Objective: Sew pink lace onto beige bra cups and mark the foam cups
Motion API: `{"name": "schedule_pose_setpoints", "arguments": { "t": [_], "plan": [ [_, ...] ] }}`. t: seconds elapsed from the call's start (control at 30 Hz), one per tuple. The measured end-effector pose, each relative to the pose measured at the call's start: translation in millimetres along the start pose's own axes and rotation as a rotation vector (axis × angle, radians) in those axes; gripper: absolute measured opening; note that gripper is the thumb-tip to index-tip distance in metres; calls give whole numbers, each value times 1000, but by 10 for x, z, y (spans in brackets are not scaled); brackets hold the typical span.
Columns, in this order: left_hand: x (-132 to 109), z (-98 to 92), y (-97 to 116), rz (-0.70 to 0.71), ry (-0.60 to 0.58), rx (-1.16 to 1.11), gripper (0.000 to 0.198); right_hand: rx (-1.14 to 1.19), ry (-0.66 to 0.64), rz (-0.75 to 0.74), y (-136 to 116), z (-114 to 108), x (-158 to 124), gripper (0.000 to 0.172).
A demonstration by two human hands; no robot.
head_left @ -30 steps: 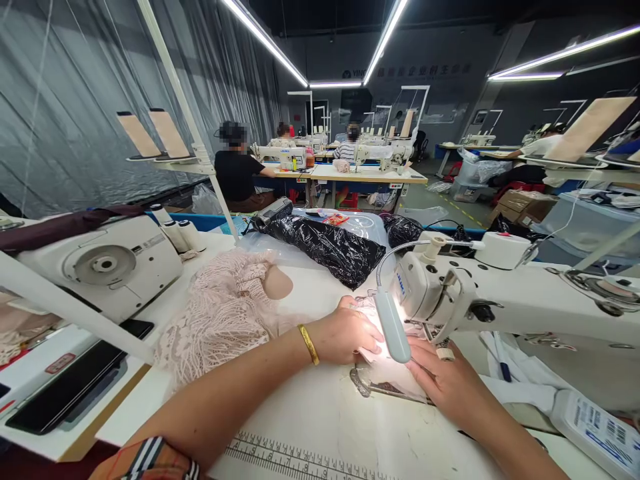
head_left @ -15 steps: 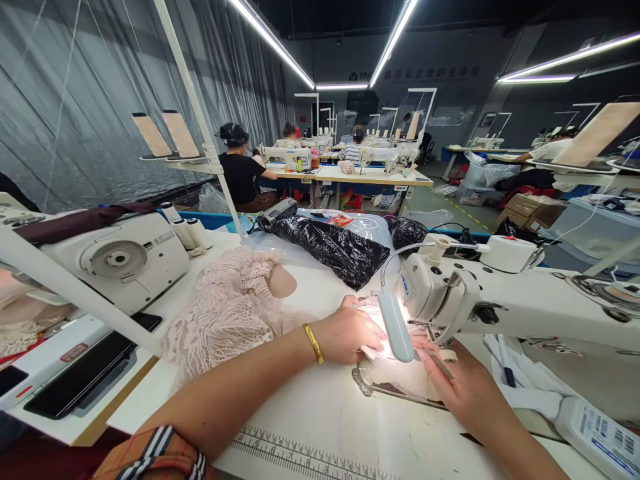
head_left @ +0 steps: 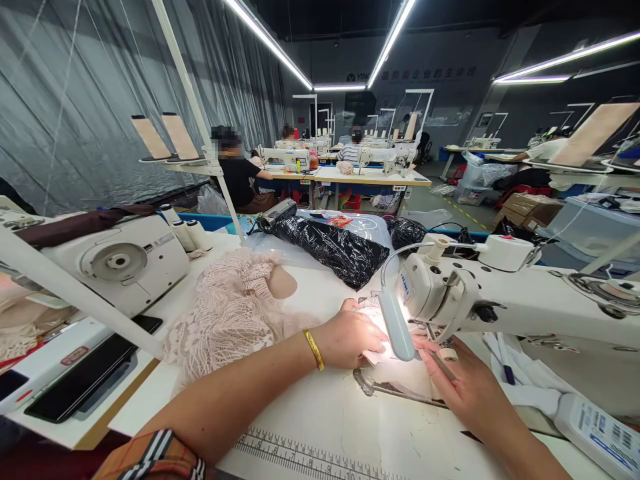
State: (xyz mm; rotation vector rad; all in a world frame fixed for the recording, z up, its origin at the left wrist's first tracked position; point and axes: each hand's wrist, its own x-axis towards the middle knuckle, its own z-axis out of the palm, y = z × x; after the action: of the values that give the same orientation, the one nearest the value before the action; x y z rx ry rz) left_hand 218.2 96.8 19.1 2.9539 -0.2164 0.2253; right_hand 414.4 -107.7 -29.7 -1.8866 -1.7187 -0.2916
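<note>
My left hand [head_left: 351, 339] is closed on a piece of pale pink fabric [head_left: 373, 356] left of the needle area of a white sewing machine [head_left: 434, 290]. From the right, my right hand [head_left: 467, 387] reaches in beside the presser foot, its thumb and fingertips closed at the fabric's right edge. A small lamp [head_left: 397, 328] on a bent metal neck lights the fabric and hides part of it. Further left, a heap of pale pink lace [head_left: 227, 313] lies on the table.
A black plastic bag [head_left: 327, 245] lies behind the machine head. A printed ruler [head_left: 305, 460] runs along the table's front. White cloth [head_left: 533, 397] and a white labelled device [head_left: 600, 430] lie at right. Another machine [head_left: 120, 260] stands left. Co-workers sit at tables beyond.
Both hands stay almost where they were, with the fabric between them. The whole view has shifted very slightly.
</note>
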Motion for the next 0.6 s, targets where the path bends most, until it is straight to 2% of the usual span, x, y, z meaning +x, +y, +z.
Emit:
{"name": "schedule_pose_setpoints", "arguments": {
  "t": [0.13, 0.37, 0.6],
  "plan": [
    [-19, 59, -9, -13, 15, 8, 24, 8, -1, -15, -17, 6, -14, 32],
    [-76, 115, 65, -4, 58, 128, 3, 54, -60, -33, -88, -16, -32, 24],
    [-128, 33, 260, 73, 64, 190, 22, 181, -234, -220, -174, -116, 15, 26]
  ]
}}
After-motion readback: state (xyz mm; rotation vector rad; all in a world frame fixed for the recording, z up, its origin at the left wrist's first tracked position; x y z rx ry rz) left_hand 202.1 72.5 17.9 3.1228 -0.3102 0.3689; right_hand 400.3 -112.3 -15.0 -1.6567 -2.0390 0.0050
